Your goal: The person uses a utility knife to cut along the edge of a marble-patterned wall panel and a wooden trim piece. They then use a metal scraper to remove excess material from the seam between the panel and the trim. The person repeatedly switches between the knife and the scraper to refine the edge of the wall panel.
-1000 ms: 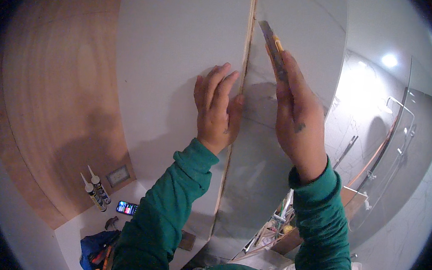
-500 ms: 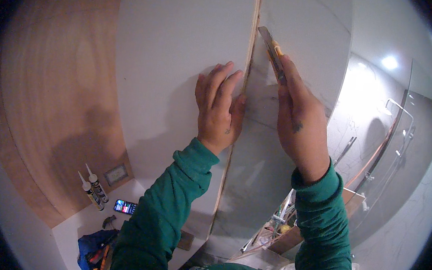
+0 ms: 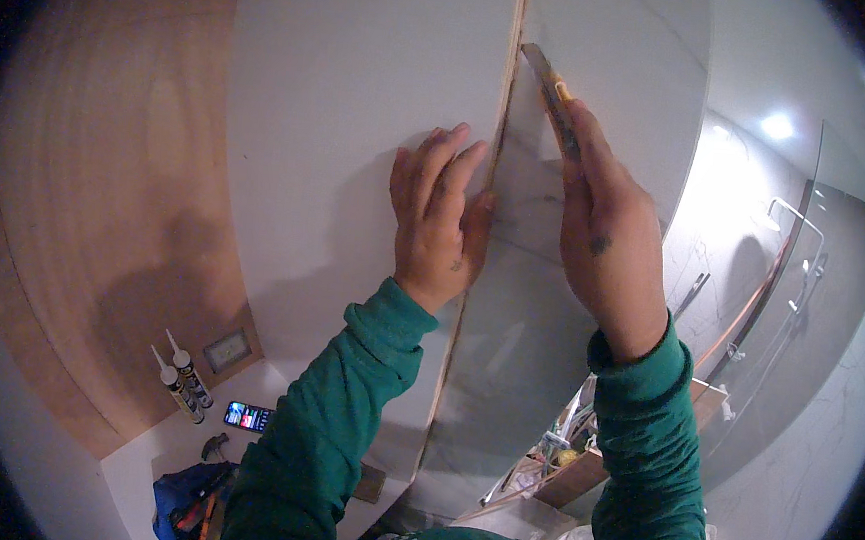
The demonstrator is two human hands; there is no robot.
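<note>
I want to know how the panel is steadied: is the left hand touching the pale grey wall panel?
Touching. The head view shows the left hand laid flat on the pale grey wall panel, fingers spread beside the wooden edge strip.

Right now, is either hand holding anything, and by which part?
The right hand grips a grey-and-yellow utility knife by its handle; the left hand only presses flat against the white panel.

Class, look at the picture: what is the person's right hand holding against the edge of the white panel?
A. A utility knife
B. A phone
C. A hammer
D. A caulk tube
A: the right hand grips a slim utility knife with a yellow part, its tip at the wooden edge of the white panel.
</note>
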